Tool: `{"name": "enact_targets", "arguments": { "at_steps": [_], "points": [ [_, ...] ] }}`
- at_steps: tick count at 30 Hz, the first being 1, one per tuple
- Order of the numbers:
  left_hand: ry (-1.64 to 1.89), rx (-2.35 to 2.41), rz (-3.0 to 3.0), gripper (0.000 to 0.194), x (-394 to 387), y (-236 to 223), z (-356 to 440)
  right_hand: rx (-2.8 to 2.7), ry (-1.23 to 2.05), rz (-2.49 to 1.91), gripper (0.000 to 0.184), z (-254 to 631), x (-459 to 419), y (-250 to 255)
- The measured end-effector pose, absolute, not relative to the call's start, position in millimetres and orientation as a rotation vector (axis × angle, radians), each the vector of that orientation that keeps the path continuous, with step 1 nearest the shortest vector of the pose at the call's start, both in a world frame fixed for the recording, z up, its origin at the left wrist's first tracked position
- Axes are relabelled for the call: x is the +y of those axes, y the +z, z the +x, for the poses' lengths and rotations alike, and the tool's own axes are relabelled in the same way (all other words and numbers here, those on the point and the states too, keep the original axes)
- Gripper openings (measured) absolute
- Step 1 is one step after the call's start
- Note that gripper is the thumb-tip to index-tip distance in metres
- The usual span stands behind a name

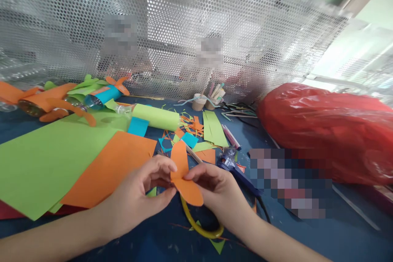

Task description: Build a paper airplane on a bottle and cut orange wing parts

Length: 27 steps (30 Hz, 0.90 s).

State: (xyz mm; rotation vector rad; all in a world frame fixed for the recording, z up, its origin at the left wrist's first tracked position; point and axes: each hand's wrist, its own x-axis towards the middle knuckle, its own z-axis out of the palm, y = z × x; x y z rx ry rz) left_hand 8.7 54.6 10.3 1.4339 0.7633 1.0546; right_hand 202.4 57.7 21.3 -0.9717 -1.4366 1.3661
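An orange paper cutout (181,159) with rounded lobes, like a propeller, is held up between both hands above the blue table. My left hand (153,184) pinches its left edge near the middle with thumb and fingers. On the other side, my right hand (211,184) grips it close to the centre. Behind and below the cutout, a yellow loop handle (208,234), apparently of scissors, lies on the table, mostly hidden. A blue glue gun (242,178) with a black cord rests just right of my right hand.
Large green (55,147) and orange paper sheets (113,168) lie left. Paper-wrapped bottles (156,116) and scraps (193,129) are spread behind the hands. Cups of sticks (200,101) stand near a perforated metal screen (184,16), with people beyond. A red plastic bag (322,131) bulges at right.
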Motion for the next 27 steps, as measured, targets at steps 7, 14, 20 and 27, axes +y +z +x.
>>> {"name": "enact_targets", "arguments": {
  "at_steps": [7,14,20,27],
  "points": [
    [0.998,0.861,1.328,0.008,56.2,1.1,5.1,-1.307,1.597,-1.01,0.025,203.1,60.3,21.9],
    [1.002,0.868,1.268,0.002,56.2,6.6,7.7,-1.281,1.626,-0.98,0.027,202.6,60.8,21.0],
    [1.003,0.932,1.35,0.005,52.9,10.1,10.2,-1.413,1.489,-1.002,0.016,201.0,57.1,19.4],
    [0.982,0.881,1.369,0.008,53.7,1.8,8.9,-1.65,1.22,-1.098,0.008,202.0,52.7,19.4]
  ]
}}
